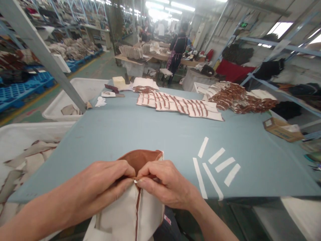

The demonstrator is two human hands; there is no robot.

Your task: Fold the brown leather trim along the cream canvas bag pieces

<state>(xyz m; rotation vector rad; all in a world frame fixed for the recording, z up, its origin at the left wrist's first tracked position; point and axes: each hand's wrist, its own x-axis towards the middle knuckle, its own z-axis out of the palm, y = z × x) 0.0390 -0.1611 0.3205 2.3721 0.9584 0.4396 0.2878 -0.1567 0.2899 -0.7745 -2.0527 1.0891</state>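
Note:
A cream fabric piece with a brown lining and a brown seam down its middle, like a boot upper (125,214), hangs over the table's near edge. My left hand (112,182) pinches its top edge just left of the seam. On the other side of the seam, my right hand (162,182) pinches the same edge, the fingertips of both hands almost touching. A tiny white bit shows between the thumbs; what it is I cannot tell. Behind my fingers the brown lining (139,157) gapes in a curve.
Several white strips (217,169) lie on the blue-grey table (112,130) to the right. Farther back are a row of overlapping cream-and-brown pieces (180,105), a heaped pile (235,95) and a cardboard box (283,129). White bins (60,125) flank the left side. A person (178,47) stands beyond.

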